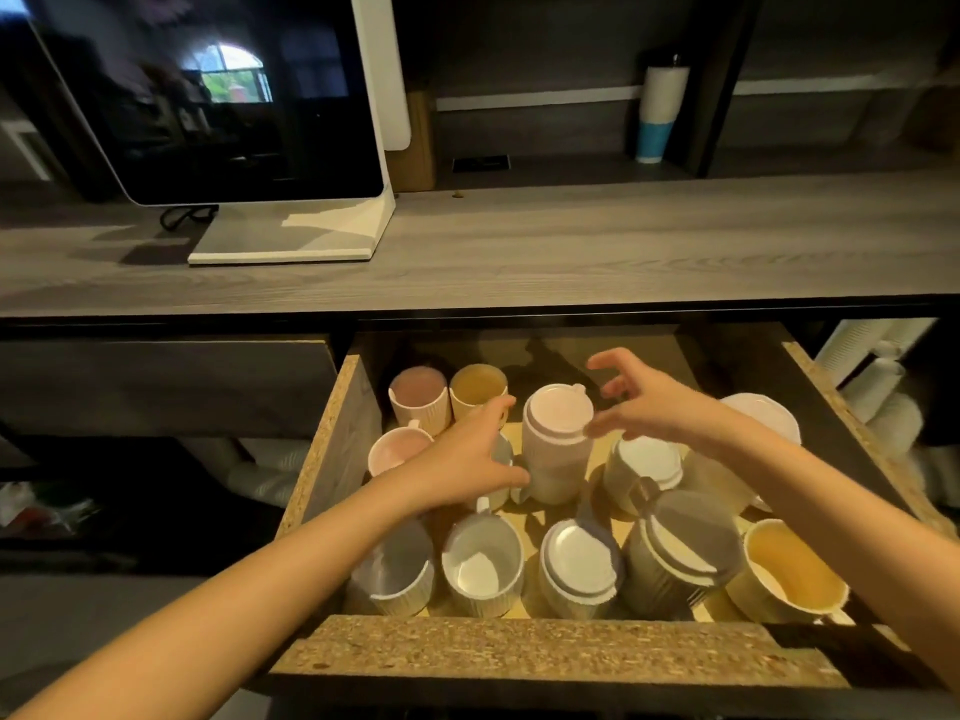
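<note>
An open drawer (556, 652) under a wooden counter holds several ribbed mugs and lidded cups. A tall pale pink lidded cup (557, 444) stands upright in the middle. My left hand (467, 454) reaches in from the left, fingers spread and relaxed, thumb close to the cup's lower left side. My right hand (644, 402) hovers just right of the cup's lid, fingers loosely curved and spread, holding nothing. A pink mug (418, 402) and a yellow mug (477, 387) stand at the back left.
A white-framed monitor (208, 96) stands on the counter (571, 252) at the left. A white and blue paper-cup stack (657, 116) stands at the back. Stacked paper cups (872, 387) lie right of the drawer. A yellow mug (789, 569) sits at the drawer's front right.
</note>
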